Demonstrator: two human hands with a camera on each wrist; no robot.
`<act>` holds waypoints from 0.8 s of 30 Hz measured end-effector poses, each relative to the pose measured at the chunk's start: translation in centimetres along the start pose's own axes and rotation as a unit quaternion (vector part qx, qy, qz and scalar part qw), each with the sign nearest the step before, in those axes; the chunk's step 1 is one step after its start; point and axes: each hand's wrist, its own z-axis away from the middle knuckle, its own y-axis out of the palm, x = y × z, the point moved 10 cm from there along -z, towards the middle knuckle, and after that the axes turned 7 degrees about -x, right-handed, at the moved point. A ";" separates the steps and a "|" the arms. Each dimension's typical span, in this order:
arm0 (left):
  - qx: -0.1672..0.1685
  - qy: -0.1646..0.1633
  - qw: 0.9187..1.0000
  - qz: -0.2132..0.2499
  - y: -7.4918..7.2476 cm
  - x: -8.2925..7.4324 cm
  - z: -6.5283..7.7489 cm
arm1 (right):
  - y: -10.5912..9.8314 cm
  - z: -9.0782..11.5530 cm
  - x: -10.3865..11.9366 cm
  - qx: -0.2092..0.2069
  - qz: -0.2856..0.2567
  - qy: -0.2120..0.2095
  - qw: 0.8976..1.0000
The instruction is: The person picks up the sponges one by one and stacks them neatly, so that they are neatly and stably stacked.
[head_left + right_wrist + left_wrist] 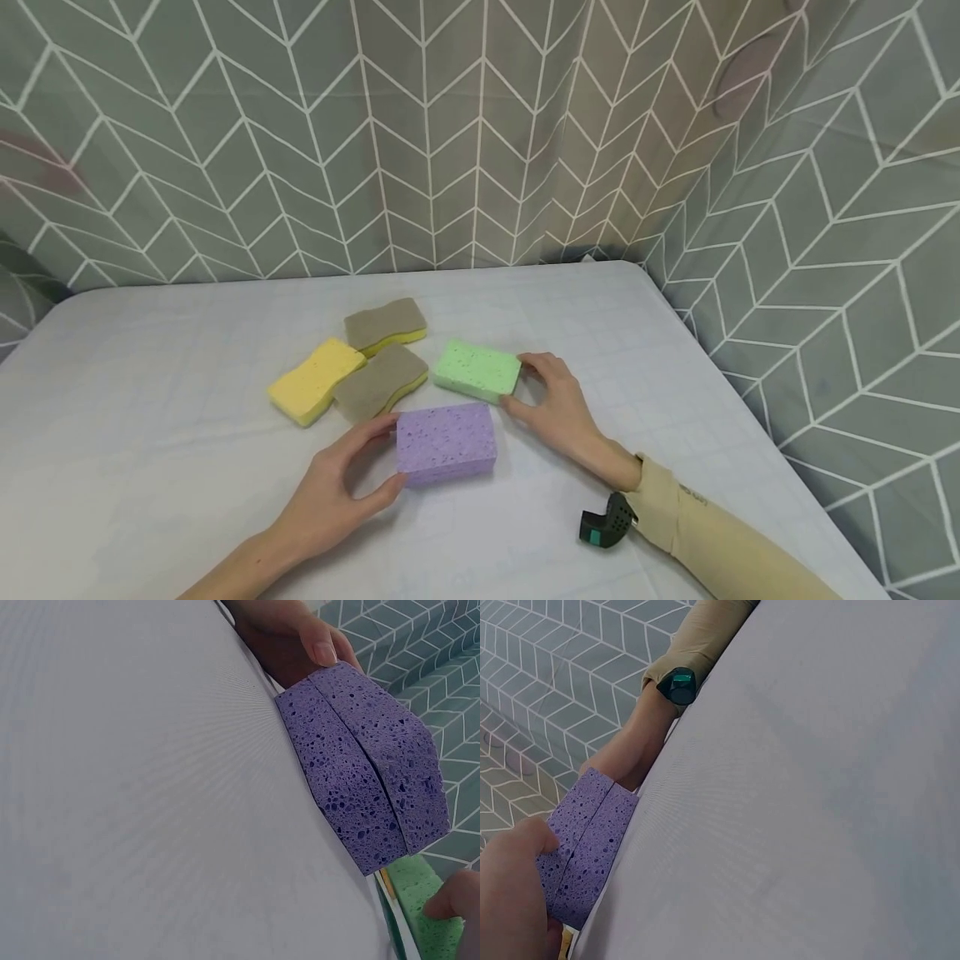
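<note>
In the head view my left hand (330, 492) grips the left end of a purple sponge (446, 442), thumb at the near corner and fingers at the far one. Large pores and a dark lengthwise line mark this purple sponge (360, 772) in the right wrist view. Farther back, my right hand (558, 408) pinches a light green sponge (477, 371) by its right end. The green sponge (424, 900) is partly covered by the purple one in the right wrist view, with my right thumb against it. Both sponges lie close together near the table's middle.
Left of the green sponge sit a yellow sponge (315, 383) and two grey-topped yellow sponges, one farther back (386, 323) and one nearer (378, 382). White cloth covers the table (187, 375). A chevron-patterned curtain (450, 150) hangs behind and to the right.
</note>
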 end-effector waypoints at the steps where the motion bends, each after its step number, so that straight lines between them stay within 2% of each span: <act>1: 0.001 -0.001 1.000 0.000 0.0 0.0 0.0 | -0.1 0.0 0.0 -0.004 -0.005 0.000 1.000; 9: 0.006 -0.012 1.000 -0.008 0.1 0.2 0.0 | -0.8 0.1 0.5 -0.030 -0.051 -0.022 0.998; 16: 0.006 -0.011 1.000 -0.012 0.1 0.1 0.0 | -1.1 0.1 0.6 -0.037 -0.064 -0.034 0.997; 24: 0.002 -0.004 1.000 -0.001 0.0 0.1 0.0 | -1.7 0.5 1.6 -0.058 -0.088 -0.096 0.990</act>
